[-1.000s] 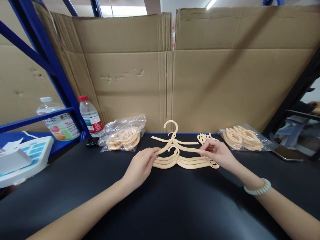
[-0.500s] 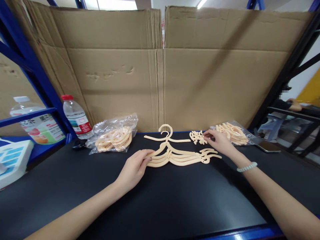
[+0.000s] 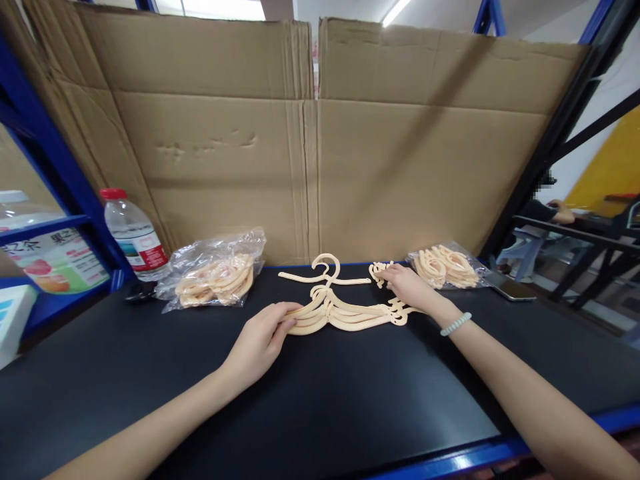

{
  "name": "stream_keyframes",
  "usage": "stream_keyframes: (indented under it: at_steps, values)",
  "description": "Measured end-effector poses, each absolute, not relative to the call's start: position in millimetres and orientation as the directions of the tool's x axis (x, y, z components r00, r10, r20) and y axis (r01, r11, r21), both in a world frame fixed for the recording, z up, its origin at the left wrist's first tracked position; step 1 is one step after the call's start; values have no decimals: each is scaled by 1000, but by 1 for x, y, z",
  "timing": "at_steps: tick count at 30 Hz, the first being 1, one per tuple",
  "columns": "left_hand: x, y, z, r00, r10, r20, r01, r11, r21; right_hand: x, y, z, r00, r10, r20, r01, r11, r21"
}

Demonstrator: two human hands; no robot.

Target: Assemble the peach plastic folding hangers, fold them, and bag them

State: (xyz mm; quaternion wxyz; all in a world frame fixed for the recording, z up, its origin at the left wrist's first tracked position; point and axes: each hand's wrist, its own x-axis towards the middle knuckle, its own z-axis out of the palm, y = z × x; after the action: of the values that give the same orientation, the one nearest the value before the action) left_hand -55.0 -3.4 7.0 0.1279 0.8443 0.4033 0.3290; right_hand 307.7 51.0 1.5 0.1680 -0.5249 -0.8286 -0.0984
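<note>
head view: two hands working a stack of cream hangers on a black bench

head view is showing a person's left hand pinching the left tips of a stack of hangers, fingers closed over the ends and likely pinning the pile so it is not sliding. the stack is lying flat near the middle of the black table, hooks pointing toward the cardboard wall, with one single hanger lying just behind it.

the right hand is reaching past the stack's right end, fingertips resting on a small pile of clips; whether it is actually gripping one is not clear from this angle. a pale bracelet is sitting on that wrist.

supplies are sitting within easy reach on both sides: a left bag of hangers beside a water bottle, and a right bag of hangers near a phone by the table's far right corner.

open room is lying mostly in front, where a broad bare stretch of table is running to the blue front edge. behind, the cardboard is closing off the back edge just beyond the single hanger, and a blue rack post is hemming in the left. another person's hand is showing far off to the right, well apart.
</note>
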Motion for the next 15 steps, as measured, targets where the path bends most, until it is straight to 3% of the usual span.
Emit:
stream_keyframes:
  at_steps: [15]
  values:
    - [-56,-5,10,440,762,475,596,-644,480,306,48,6,-397,826,400,893,449,-41]
